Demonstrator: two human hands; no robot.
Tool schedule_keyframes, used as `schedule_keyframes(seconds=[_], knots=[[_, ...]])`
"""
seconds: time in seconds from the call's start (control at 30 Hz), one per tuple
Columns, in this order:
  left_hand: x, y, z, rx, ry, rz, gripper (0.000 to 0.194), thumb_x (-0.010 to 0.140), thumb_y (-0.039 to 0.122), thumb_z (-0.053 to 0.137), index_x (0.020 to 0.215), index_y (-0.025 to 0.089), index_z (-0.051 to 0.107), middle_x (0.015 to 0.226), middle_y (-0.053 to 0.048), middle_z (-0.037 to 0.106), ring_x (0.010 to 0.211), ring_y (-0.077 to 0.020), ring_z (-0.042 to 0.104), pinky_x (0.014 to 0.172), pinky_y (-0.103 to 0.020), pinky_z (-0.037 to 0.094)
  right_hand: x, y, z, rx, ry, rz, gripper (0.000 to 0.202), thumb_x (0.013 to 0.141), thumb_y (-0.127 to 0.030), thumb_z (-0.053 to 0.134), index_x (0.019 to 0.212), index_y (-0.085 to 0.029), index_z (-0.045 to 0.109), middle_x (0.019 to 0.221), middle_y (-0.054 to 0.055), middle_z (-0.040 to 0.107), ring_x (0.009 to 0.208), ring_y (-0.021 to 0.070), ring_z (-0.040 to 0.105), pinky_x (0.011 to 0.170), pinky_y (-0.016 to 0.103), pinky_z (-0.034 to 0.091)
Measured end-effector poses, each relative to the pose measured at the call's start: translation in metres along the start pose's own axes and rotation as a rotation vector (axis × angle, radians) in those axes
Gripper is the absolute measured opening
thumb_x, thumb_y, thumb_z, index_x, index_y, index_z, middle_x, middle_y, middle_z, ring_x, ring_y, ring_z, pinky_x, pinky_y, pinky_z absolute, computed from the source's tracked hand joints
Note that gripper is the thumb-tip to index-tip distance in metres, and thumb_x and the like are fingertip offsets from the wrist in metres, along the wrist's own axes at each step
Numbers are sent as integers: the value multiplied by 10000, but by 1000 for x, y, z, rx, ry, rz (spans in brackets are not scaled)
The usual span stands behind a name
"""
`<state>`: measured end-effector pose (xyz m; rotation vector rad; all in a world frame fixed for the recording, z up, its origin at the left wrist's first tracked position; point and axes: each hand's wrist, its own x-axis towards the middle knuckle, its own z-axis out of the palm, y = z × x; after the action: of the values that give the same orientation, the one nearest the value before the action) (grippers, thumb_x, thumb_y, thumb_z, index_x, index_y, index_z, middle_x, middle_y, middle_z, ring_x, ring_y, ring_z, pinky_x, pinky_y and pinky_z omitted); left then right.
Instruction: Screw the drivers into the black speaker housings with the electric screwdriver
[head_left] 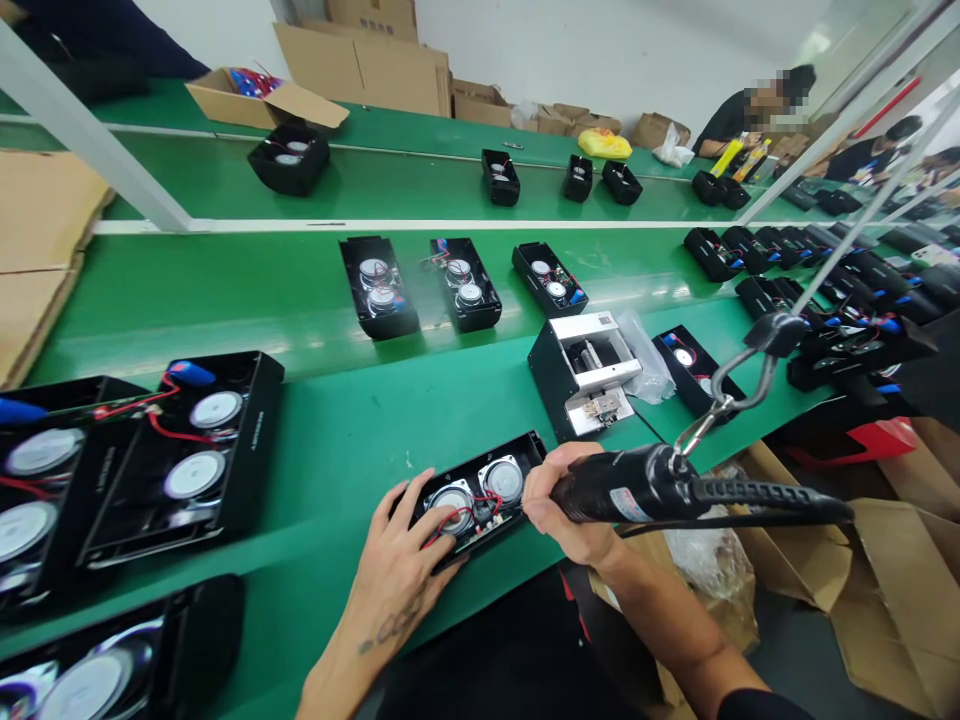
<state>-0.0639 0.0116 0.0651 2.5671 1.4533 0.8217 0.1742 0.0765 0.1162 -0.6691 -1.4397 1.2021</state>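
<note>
A black speaker housing (491, 538) lies at a slant on the green bench in front of me. Two round silver drivers (501, 482) and thin red wires sit inside it. My left hand (409, 550) grips its left end, fingers over the rim and thumb along the near side. In my right hand (564, 510) is a black electric screwdriver (645, 482), held nearly level over the housing's right end. Its tip is hidden behind my fingers. From its back end a cable runs right, and a metal hook (739, 385) is attached to it.
Just beyond the housing stands a black-and-white screw feeder (547, 385). Larger open speaker boxes (259, 450) fill the left side. Several housings (465, 290) lie on the green conveyor behind. Cardboard boxes (892, 600) stand below right. A person (739, 115) sits across the line.
</note>
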Motion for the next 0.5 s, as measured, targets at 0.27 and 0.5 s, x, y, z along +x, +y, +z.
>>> schedule_keyframes(seconds=[0.27, 0.5], knots=[[0, -1, 2, -11, 15, -11, 78, 881, 286, 833, 858, 256, 765, 1103, -34, 806, 1469, -414, 539, 1163, -617, 437, -1, -3, 1, -23, -27, -20, 423, 1002, -382, 733, 1266, -348, 404, 659, -119, 551, 462, 136, 505, 490, 309, 455], [0, 0, 1, -8, 8, -11, 75, 881, 290, 836, 878, 257, 768, 1113, -28, 808, 1470, -427, 536, 1152, -629, 447, 2, -8, 5, 24, -35, -76, 431, 1014, -300, 726, 1298, -376, 411, 681, -124, 561, 478, 126, 498, 514, 297, 456]])
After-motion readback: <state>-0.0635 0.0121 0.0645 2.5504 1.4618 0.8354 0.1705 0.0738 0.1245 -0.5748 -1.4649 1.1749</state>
